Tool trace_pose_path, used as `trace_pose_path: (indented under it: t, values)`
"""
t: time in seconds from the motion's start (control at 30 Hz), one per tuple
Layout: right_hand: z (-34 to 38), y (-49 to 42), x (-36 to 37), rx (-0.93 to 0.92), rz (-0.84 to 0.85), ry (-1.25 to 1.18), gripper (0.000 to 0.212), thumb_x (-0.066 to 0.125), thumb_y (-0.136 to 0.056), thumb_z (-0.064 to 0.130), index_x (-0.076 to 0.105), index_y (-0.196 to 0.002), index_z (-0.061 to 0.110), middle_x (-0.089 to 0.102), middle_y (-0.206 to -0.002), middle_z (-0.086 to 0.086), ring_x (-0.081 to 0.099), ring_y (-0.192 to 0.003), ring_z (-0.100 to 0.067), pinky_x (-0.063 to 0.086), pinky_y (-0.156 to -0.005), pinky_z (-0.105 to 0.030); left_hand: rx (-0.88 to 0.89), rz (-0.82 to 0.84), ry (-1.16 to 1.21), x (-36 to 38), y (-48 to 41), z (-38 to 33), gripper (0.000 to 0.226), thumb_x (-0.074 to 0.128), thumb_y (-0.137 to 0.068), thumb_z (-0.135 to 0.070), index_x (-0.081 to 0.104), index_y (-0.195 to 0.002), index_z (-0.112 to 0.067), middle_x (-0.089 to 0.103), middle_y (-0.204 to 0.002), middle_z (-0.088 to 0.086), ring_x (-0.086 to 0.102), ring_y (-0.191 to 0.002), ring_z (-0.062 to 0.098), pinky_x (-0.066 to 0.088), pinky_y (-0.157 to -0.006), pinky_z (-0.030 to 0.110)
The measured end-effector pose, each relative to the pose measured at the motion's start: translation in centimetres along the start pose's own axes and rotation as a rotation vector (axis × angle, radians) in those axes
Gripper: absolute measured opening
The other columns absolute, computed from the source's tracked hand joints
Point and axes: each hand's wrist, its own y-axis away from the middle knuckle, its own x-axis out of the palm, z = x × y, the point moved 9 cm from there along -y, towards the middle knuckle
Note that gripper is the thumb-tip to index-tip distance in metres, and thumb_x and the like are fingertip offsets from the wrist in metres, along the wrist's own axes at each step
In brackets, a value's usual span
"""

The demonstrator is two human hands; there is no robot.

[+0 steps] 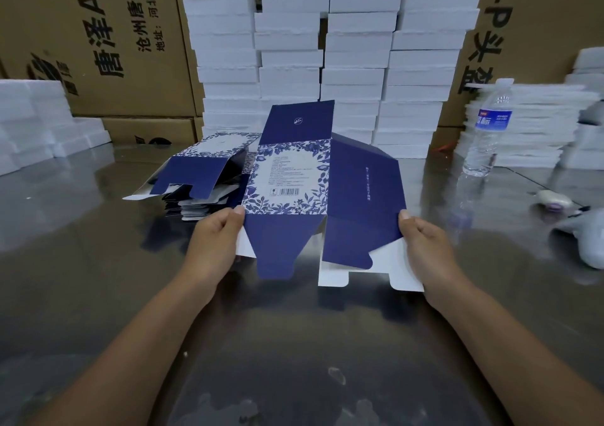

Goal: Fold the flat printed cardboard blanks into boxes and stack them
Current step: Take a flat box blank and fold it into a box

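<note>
I hold a blue and white printed cardboard blank [322, 193] above the metal table, partly opened, its floral panel with barcode facing me. My left hand [214, 241] grips its left edge, thumb on the floral panel. My right hand [425, 246] grips its right edge at the dark blue side panel. The bottom flaps hang loose toward me. Behind and to the left lies a pile of flat blanks [202, 203], with one partly opened box [202, 164] resting on top of it.
Tall stacks of white boxes [327, 49] rise at the back before brown cartons [98, 33]. More white stacks stand at the left [32, 121] and right [539, 125]. A water bottle [487, 128] and small items [555, 200] are on the reflective table [294, 344] at right.
</note>
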Motion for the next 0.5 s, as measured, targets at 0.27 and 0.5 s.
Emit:
trace_pose_path:
  t: [0.27, 0.5]
  values:
    - [0.4, 0.6, 1.5, -0.009, 0.107, 0.013, 0.044, 0.044, -0.097, 0.042, 0.065, -0.076, 0.01, 0.068, -0.063, 0.002, 0.062, -0.052, -0.013, 0.048, -0.055, -0.025, -0.027, -0.09, 0.093, -1.2, -0.6, 0.8, 0.036, 0.044, -0.099, -0.032, 0.067, -0.078, -0.015, 0.068, -0.091, 0.007, 0.058, -0.085, 0.022, 0.046, -0.091, 0.056]
    - [0.7, 0.4, 1.2, -0.1, 0.072, 0.144, 0.055, 0.044, -0.097, 0.037, 0.051, -0.074, -0.012, 0.043, -0.069, -0.012, 0.039, -0.062, -0.021, 0.031, -0.061, -0.031, -0.047, -0.118, 0.22, -1.2, -0.3, 0.6, 0.037, 0.046, -0.099, -0.034, 0.07, -0.071, -0.026, 0.069, -0.085, -0.001, 0.059, -0.083, 0.022, 0.048, -0.087, 0.05]
